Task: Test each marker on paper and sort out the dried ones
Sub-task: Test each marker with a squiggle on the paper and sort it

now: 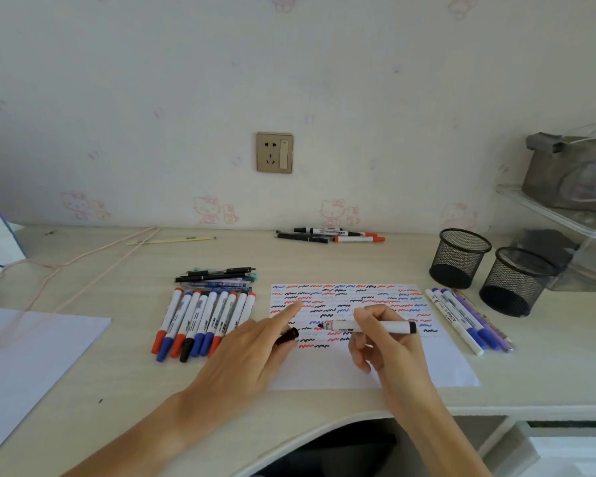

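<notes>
The right hand [379, 333] grips an uncapped black whiteboard marker [369, 327] lying nearly flat, its tip just over the scribbled test paper [427, 366] on the bench [124, 380]; the left hand [255, 342] curls around the black cap [288, 336], forefinger straight and pressing the sheet; to test well, tilt the nib down onto a blank patch near the lower rows and draw one short wave, keeping the paper pinned; barrel print is too blurred to read; untested markers [203, 321] lie just left of the paper.
</notes>
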